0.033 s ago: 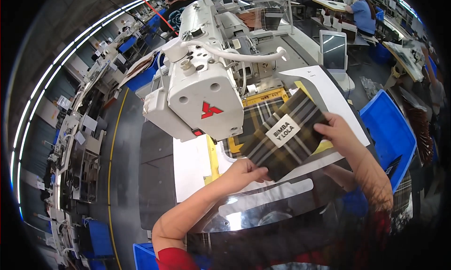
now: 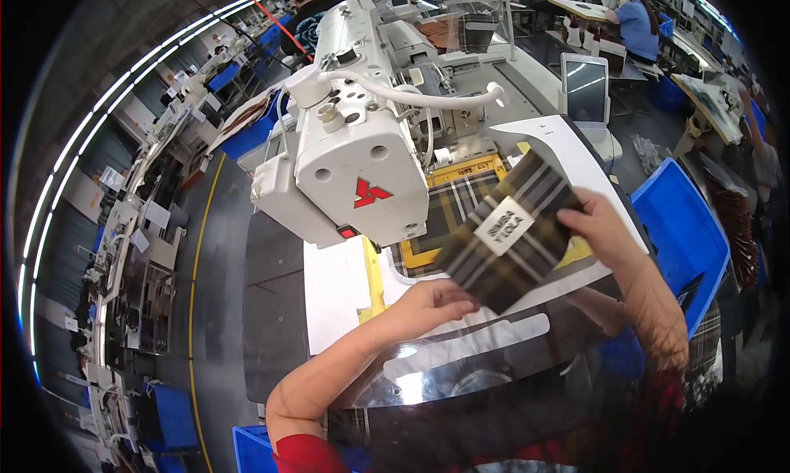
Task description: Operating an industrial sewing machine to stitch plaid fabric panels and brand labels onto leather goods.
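The person holds one dark plaid fabric piece (image 2: pixel 510 230) with a white sewn label above the table, just in front of the white sewing machine (image 2: pixel 362 152). The left hand (image 2: pixel 432 304) grips its lower edge and the right hand (image 2: pixel 597 226) pinches its upper right corner. The cloth looks light, soft and floppy, so holding two edges suits it. A second plaid piece (image 2: pixel 448 206) seems to lie in the yellow frame (image 2: pixel 411 259) under the machine.

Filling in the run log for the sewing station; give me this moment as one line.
left hand: holds plaid fabric piece | right hand: grips its right edge | piece: lifted over yellow template | beside white sewing machine
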The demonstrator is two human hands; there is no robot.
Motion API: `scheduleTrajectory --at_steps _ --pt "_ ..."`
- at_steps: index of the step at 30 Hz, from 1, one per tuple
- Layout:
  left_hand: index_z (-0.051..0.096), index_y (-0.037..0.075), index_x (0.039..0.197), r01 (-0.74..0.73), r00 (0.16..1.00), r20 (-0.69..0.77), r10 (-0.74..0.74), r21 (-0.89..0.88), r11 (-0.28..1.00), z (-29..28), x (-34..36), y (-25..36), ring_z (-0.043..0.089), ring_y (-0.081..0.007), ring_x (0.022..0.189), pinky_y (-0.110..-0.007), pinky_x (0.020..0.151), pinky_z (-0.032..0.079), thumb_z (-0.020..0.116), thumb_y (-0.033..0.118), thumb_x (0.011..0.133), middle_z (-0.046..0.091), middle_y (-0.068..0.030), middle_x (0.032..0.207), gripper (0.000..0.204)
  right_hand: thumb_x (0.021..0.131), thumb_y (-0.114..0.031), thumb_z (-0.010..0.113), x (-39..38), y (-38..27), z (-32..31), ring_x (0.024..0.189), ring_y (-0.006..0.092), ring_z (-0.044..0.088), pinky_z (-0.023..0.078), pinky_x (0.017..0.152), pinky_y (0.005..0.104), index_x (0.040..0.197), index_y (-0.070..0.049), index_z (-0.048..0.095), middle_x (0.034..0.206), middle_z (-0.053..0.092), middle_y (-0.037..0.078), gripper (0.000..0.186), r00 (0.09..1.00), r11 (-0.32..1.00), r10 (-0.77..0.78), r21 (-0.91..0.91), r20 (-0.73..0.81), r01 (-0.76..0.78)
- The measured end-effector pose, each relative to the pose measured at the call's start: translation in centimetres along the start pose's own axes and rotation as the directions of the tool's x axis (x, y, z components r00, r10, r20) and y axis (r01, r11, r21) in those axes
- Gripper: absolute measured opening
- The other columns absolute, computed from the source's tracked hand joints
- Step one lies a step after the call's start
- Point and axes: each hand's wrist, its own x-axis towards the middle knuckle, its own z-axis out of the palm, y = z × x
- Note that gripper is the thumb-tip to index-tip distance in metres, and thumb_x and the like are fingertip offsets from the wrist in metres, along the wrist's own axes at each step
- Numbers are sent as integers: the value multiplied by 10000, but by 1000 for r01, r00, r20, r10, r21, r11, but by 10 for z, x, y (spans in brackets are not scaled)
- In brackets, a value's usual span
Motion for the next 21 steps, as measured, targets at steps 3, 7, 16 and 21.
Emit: scheduleTrajectory --at_steps 3,7,16,21 --pt "437 4 1366 -256 951 -166 262 55 965 3 0 12 536 -246 1225 -357 1007 440 703 237 872 533 -165 1340 608 805 -77 704 7 -46 -20 823 82 594 484 756 241 996 53 672 895 686 37 233 983 966 -67 -236 170 106" --pt "424 90 1404 -518 776 -212 593 321 793 7 21 51 444 -213 1315 -372 1078 374 758 144 784 413 -105 1464 706 718 -71 784 7 -104 1 697 101 619 488 652 258 903 25 691 747 676 83 228 877 703 22 -631 481 328" --pt "581 13 944 -410 758 -513 402 105 906 32 31 53 479 -19 623 -204 573 404 678 94 870 588 4 741 147 619 -86 859 2 -41 -17 931 124 618 510 827 303 1171 5 613 1002 687 65 611 909 902 154 -431 387 30" --pt "532 36 1009 -499 769 -575 280 -264 826 34 34 29 509 -3 687 -181 599 432 609 115 943 590 42 806 129 693 -98 779 -7 14 -42 825 154 649 510 795 293 1040 54 668 915 708 82 394 918 834 275 -546 286 -80"
